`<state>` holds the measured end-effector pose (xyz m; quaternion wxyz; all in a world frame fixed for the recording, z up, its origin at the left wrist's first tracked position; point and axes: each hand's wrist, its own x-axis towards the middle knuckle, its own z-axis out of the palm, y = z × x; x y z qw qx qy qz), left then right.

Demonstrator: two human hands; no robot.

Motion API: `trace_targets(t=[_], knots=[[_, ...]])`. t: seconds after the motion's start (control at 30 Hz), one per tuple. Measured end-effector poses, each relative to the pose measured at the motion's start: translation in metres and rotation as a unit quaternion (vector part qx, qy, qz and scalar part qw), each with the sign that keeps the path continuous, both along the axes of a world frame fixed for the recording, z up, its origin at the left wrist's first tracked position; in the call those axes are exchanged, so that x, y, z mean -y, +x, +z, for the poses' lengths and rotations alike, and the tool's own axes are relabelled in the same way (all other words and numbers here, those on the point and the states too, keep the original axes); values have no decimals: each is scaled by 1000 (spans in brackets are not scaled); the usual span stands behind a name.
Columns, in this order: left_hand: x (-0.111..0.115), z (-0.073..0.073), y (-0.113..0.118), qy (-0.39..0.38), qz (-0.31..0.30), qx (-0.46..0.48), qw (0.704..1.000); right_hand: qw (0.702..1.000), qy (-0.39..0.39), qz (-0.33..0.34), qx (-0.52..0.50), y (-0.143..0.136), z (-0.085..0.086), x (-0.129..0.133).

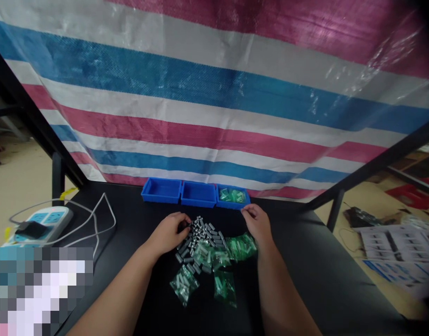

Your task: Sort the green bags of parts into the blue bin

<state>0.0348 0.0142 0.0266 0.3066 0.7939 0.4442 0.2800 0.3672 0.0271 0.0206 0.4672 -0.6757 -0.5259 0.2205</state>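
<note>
A heap of small grey metal cylinders (pixel 204 233) lies on the black table (pixel 305 261), mixed with several small green plastic bags (pixel 214 261). My left hand (pixel 170 232) rests at the heap's left edge, its fingertips pinched on a few of the cylinders. To the right of the heap my right hand (pixel 257 222) hovers just in front of the blue trays, fingers curled together; whether it holds anything I cannot tell. A green bag pile (pixel 240 246) lies under its wrist.
Three blue trays (pixel 197 192) stand in a row at the table's back edge; the right tray (pixel 232 196) holds green bags. A power strip (pixel 43 221) with white cables sits at the left. A striped tarp hangs behind. Printed sheets (pixel 399 252) lie on the floor at right.
</note>
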Motion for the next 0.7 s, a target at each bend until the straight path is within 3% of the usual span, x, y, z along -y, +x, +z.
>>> trace_targets(t=[0.13,0.3,0.5,0.7], knots=[[0,-1,-1,-1,-2,3,1000,983,-68,134,102,17,14,26],[1,1,-1,-7,-4,8,1000,942,-147,246,173,26,15,62],[1,2,0,-4,-1,11,1000,940,-125,251,196,20,15,68],[0,2,-3,-3,6,17,1000,956,-106,222,158,33,21,62]])
